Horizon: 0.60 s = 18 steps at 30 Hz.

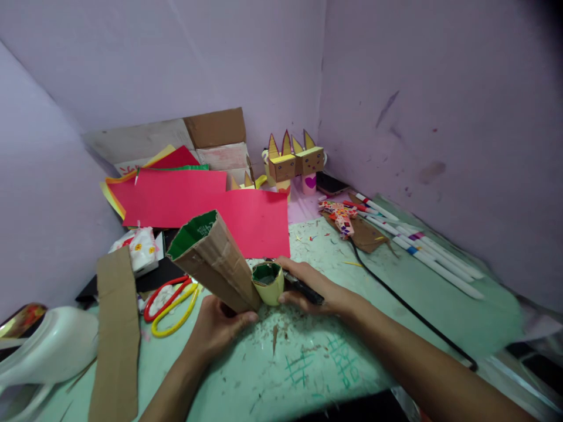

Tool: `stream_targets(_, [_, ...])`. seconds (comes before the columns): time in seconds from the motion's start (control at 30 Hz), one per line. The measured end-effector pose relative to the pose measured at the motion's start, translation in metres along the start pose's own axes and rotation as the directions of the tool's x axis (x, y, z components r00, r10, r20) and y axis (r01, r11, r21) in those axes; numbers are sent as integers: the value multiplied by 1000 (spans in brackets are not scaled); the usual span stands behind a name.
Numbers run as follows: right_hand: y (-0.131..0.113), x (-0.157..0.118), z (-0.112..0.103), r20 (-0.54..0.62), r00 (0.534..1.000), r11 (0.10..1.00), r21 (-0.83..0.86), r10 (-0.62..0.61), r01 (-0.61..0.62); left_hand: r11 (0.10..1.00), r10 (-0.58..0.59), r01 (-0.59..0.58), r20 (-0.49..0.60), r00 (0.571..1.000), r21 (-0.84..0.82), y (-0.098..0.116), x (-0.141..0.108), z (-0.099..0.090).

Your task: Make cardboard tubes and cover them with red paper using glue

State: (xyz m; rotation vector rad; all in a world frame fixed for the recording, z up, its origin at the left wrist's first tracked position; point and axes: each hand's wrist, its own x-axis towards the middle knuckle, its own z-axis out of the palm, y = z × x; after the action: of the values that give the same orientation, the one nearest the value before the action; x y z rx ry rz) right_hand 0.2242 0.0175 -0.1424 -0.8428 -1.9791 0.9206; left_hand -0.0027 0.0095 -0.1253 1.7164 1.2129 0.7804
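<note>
My left hand (pixel 222 325) is wrapped round the lower end of a brown cardboard tube (pixel 220 264), which leans to the left with its green-lined opening upward. Against the foot of that tube stands a short pale-yellow tube (pixel 270 287), dark green inside. The fingers of my right hand (pixel 310 287) close round a black pen-like tool (pixel 303 289) and touch the right side of the short tube. Small brown scraps (pixel 281 334) lie on the green tabletop (pixel 246 375) just below.
Red-and-yellow scissors (pixel 176 310), a cardboard strip (pixel 115 340) and a white pot (pixel 65 346) lie left. Red sheets (pixel 259 223) and box-headed figures (pixel 284 167) are behind. A patterned glue gun (pixel 342 218), its black cord (pixel 404 308) and white markers (pixel 435 258) are right.
</note>
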Motion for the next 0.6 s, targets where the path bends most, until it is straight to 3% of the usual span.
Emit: stream_targets(0.6, [1, -1, 1, -27, 999, 999, -22, -27, 27, 991, -28, 30, 20, 999, -130, -5, 2, 2])
